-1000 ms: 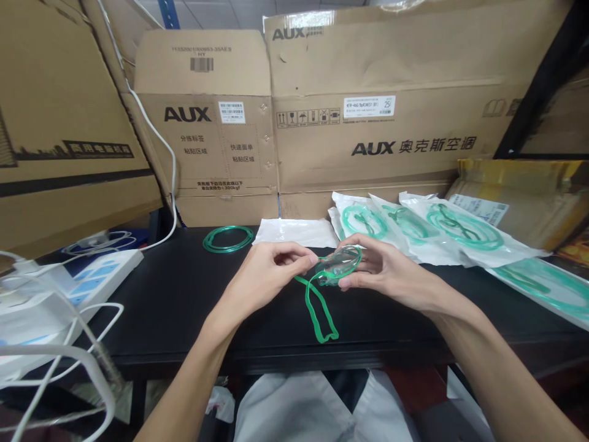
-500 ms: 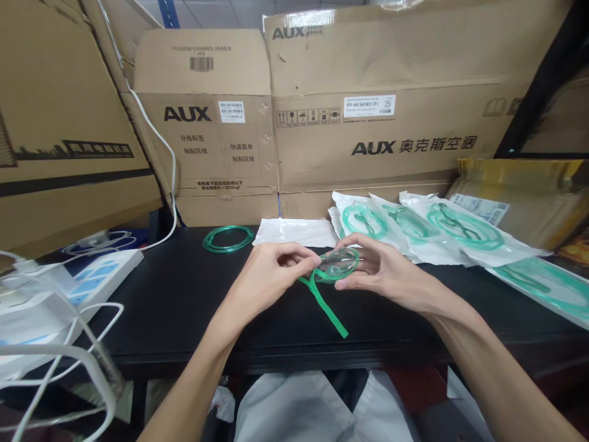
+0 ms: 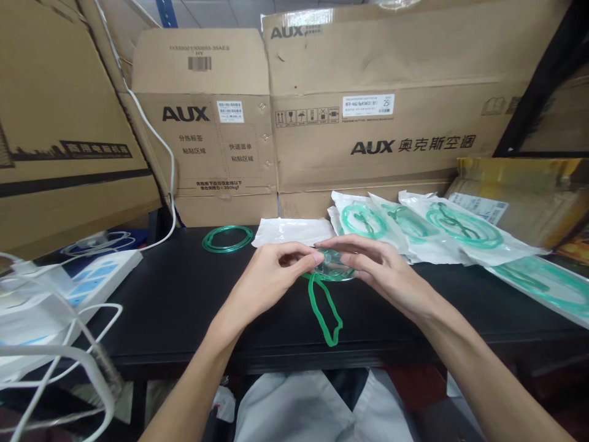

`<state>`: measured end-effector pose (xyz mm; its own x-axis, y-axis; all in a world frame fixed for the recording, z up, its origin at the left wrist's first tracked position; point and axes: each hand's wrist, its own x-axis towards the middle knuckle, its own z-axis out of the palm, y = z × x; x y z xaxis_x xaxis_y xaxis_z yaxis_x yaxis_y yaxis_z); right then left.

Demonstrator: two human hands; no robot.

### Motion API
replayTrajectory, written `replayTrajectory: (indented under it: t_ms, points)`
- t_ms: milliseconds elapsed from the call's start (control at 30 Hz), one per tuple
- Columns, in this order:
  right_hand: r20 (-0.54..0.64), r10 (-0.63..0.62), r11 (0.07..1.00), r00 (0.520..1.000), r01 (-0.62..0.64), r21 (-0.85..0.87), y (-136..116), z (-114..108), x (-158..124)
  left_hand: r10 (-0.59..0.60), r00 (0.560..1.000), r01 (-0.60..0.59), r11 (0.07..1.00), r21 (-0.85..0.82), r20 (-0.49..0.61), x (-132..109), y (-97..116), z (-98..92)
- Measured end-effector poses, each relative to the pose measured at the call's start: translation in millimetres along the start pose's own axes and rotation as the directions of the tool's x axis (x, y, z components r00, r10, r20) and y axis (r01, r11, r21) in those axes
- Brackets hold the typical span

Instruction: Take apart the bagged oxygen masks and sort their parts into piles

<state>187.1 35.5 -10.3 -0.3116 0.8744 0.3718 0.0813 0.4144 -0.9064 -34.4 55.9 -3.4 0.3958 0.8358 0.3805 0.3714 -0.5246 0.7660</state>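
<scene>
Between my hands, above the black tabletop, is a clear plastic oxygen mask [image 3: 332, 270] with a green rim. My left hand [image 3: 283, 265] pinches its left edge between thumb and fingers. At the mask's right side is my right hand [image 3: 384, 263], its fingers laid over the top and the thumb near the rim; part of the mask is hidden under them. A green elastic strap [image 3: 315, 302] hangs from the mask in a loop towards the table's front edge. Behind my left hand lies a coil of green tubing [image 3: 226, 249].
A white pouch [image 3: 294, 233] lies flat behind my hands. Several clear-fronted packets [image 3: 464, 226] with green tubing spread to the right. A white power strip [image 3: 99, 276] with cables sits at the left. Cardboard boxes [image 3: 368, 73] stand along the back.
The mask has turned flatter between my hands. My right fingers have moved over its top, and the strap now hangs as an open loop. My left hand stays in place.
</scene>
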Motion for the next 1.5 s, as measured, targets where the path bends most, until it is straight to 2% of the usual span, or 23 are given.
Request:
replayTrajectory:
  t_ms: [167, 333, 500, 733, 867, 1000, 1333, 1500]
  points:
    - [-0.048, -0.079, 0.997, 0.996, 0.079, 0.003, 3.3, 6.3, 2.7, 0.005, 1.000, -0.005, 1.000, 0.006, -0.007, -1.1, 0.6, 3.5]
    - [-0.046, -0.107, 0.993, 0.993, 0.109, 0.039, 7.0, 8.6, 3.0, 0.001, 1.000, -0.001, 1.000, -0.009, -0.007, -1.4, 2.4, 6.2]
    - [-0.061, -0.143, 0.990, 0.988, 0.143, 0.005, 8.0, 9.6, 3.9, -0.055, 0.998, 0.055, 0.998, -0.026, 0.015, 1.1, -0.5, 8.6]
    - [-0.093, -0.184, 0.980, 0.979, 0.175, -0.094, 10.7, 11.6, 4.7, -0.147, 0.988, 0.153, 0.964, -0.217, 0.043, 2.5, -2.0, 18.5]
    - [-0.101, -0.135, 0.990, 0.986, 0.131, -0.044, 9.1, 12.8, 3.2, -0.215, 0.977, 0.212, 0.958, -0.195, 0.009, 3.6, -1.0, 23.3]
    - [-0.107, -0.106, 0.994, 0.989, 0.106, -0.008, 7.9, 13.0, 2.6, -0.217, 0.976, 0.218, 0.957, -0.193, 0.027, 4.0, -1.5, 24.1]
    - [-0.211, -0.213, 0.969, 0.954, 0.178, -0.174, 8.0, 4.5, 4.2, -0.187, 0.980, 0.196, 0.969, -0.150, 0.069, 2.7, -2.5, 23.0]
    - [-0.286, -0.259, 0.958, 0.923, 0.208, -0.197, 8.9, -2.4, 6.8, -0.167, 0.982, 0.169, 0.985, -0.026, 0.087, 1.2, -3.8, 21.8]
